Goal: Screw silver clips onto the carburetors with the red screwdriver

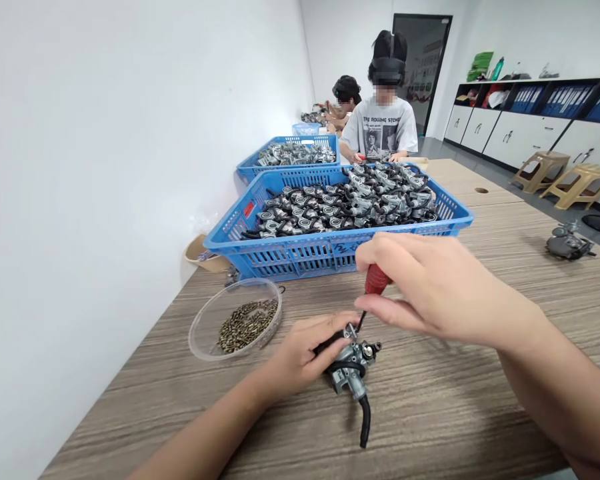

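My left hand (305,347) is closed around a small grey metal carburetor (347,373) on the wooden table, steadying its upper left side. A black rubber hose (365,423) sticks out of the carburetor toward me. Above it, my right hand (420,287) grips a screwdriver by its red handle (376,279). The thin dark shaft points down and its tip meets the top of the carburetor; the exact contact point is too small to make out. Left of my hands lies a round clear plastic tub (197,333) with many small brass-coloured parts (247,327) inside.
A blue crate (300,257) heaped with carburetors stands just beyond my hands. Behind it are another blue crate (245,160) and two people seated at work. A single carburetor (569,243) sits at the table's right edge. A brown container (203,253) stands by the left wall.
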The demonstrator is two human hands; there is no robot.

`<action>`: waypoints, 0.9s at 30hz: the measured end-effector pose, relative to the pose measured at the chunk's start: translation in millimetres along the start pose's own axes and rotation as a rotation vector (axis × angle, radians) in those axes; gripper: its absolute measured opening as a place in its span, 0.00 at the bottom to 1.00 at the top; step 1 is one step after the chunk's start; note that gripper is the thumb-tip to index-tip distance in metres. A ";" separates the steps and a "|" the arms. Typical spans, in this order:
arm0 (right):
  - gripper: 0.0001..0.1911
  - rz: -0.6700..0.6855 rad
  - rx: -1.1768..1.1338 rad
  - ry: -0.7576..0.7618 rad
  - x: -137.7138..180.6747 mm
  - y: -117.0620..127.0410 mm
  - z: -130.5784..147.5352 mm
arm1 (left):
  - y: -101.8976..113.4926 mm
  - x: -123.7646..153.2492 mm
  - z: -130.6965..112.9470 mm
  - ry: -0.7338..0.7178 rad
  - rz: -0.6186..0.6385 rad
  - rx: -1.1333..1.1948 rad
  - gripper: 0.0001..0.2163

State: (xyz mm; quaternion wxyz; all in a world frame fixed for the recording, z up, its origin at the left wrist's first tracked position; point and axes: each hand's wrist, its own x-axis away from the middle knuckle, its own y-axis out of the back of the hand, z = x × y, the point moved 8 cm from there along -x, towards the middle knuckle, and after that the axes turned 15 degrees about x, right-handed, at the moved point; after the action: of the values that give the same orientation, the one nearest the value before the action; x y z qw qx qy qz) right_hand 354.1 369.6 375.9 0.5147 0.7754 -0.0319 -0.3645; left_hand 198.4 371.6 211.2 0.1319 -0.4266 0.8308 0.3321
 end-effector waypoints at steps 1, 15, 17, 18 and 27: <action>0.12 0.032 -0.043 0.008 0.6 -0.3 2.8 | 0.2 -0.1 -0.4 -0.002 -0.004 -0.003 0.16; 0.07 -0.026 -0.353 -0.051 -0.3 0.4 7.2 | 2.8 -2.8 -5.8 -0.022 -0.050 -0.033 0.14; 0.09 -0.122 -0.245 -0.050 -2.7 1.6 7.8 | 2.2 -1.6 -4.4 -0.018 -0.048 -0.048 0.14; 0.10 -0.167 -0.180 -0.047 -3.4 2.4 8.3 | 1.9 -0.9 -3.3 -0.014 -0.041 -0.055 0.13; 0.05 0.008 -0.085 -0.035 -1.0 -1.2 4.8 | 2.7 4.8 5.6 0.019 -0.037 -0.057 0.16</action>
State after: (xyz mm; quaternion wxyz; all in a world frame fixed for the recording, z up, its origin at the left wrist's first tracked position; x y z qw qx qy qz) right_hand 350.1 366.9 374.5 0.5480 0.7461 -0.0285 -0.3770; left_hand 192.9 373.5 205.8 0.1179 -0.4488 0.8142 0.3489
